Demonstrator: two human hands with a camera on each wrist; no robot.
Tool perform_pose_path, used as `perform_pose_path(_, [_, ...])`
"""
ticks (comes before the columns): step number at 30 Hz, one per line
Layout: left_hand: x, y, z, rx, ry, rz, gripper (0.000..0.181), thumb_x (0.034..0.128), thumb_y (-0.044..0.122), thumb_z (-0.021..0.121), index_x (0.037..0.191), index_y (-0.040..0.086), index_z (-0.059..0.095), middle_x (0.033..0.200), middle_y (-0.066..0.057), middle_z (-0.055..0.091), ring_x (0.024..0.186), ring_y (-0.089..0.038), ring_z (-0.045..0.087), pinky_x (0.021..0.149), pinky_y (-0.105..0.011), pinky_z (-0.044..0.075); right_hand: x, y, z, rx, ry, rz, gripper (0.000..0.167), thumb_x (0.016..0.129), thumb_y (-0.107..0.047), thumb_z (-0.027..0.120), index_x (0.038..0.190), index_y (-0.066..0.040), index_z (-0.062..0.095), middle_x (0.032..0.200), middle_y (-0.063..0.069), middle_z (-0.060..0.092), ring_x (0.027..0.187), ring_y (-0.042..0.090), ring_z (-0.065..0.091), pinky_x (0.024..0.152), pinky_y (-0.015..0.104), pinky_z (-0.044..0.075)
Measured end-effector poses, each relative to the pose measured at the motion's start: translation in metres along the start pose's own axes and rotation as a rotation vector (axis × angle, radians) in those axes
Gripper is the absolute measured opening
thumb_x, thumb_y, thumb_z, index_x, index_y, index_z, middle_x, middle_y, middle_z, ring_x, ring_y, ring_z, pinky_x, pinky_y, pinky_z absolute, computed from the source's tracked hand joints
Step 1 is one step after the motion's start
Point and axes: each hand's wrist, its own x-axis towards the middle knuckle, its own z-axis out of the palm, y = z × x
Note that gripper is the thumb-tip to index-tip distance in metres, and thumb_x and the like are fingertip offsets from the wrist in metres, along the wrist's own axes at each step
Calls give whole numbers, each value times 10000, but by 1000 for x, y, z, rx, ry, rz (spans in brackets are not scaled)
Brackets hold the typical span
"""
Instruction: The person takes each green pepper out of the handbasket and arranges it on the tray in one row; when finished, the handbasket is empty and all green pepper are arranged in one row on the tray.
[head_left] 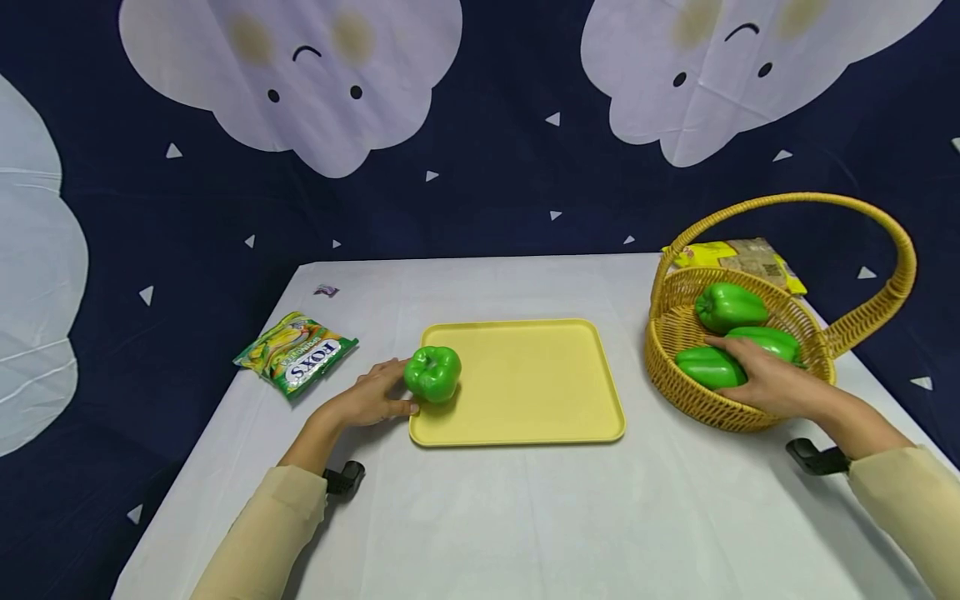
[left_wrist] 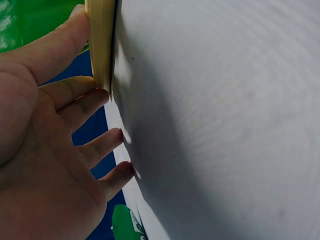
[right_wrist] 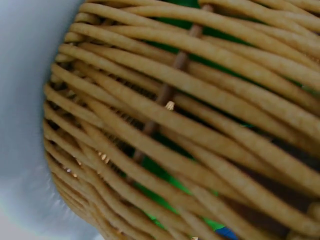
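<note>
My left hand [head_left: 371, 400] is at the left edge of the yellow tray [head_left: 525, 383]; in the left wrist view the thumb and nearest fingers of the hand [left_wrist: 55, 135] hold the tray's rim [left_wrist: 101, 45]. A green bell pepper [head_left: 432, 374] rests on the tray's left side, beside that hand. Inside the wicker basket [head_left: 690, 400], my right hand [head_left: 776, 383] grips a green pepper [head_left: 708, 367] between thumb and fingers. Two more green peppers [head_left: 730, 307] [head_left: 768, 340] lie in there. The basket's weave [right_wrist: 165, 110] hides the right hand in the right wrist view.
A green and yellow snack packet [head_left: 296, 353] lies left of the tray, with a tiny wrapper [head_left: 326, 290] behind it. Behind the basket is a yellow and brown packet [head_left: 750, 260]. The basket's tall handle [head_left: 795, 198] arches above it.
</note>
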Motion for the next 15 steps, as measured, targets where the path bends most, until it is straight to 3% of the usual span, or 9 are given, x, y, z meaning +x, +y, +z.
perform_pose_path(9, [-1, 2, 0, -7, -1, -14, 795, 827, 284, 707, 1483, 112, 292, 1547, -146, 284, 1447, -414, 127, 1131, -668, 61, -1, 0, 1, 42, -1, 20, 766, 859, -229, 681, 1417, 86, 260, 1315, 322, 379, 1109, 411, 463, 832, 513, 440])
perform_pose_path(15, [-1, 2, -1, 2, -3, -14, 793, 831, 281, 701, 1484, 103, 286, 1546, -157, 280, 1444, -420, 128, 1132, -667, 64, -2, -1, 1, 77, 38, 104, 872, 855, -346, 680, 1426, 92, 187, 1293, 336, 367, 1087, 434, 464, 813, 529, 442])
